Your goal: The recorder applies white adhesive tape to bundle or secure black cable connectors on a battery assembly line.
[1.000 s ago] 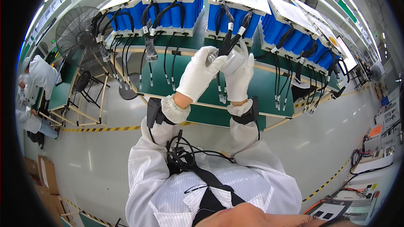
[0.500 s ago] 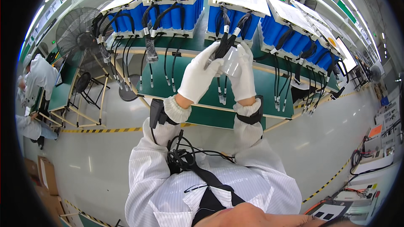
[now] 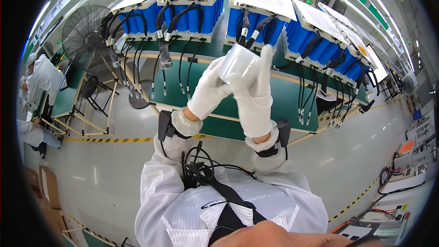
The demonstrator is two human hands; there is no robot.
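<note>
Clear plastic roll (image 3: 240,65) stands at the wearer's twelve o'clock, between gloved left hand (image 3: 208,89) and right hand (image 3: 254,99); left fingers are clamped on its nine-o'clock side, right fingers on its three-o'clock side. Black cables (image 3: 253,39) from the blue pack (image 3: 234,20) pass behind it. Plastic already covers a bundle (image 3: 165,58) at eleven o'clock; side cables (image 3: 312,42) at one hang uncovered. Coverage behind the roll is hidden, completion unconfirmed

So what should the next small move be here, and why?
Probably pass the clear plastic piece round the black cables with the right hand, the left hand steadying: both hands are at the plastic, the cables drop out of sight behind it, and a cable bundle further left has clear plastic around its lower end.
</note>
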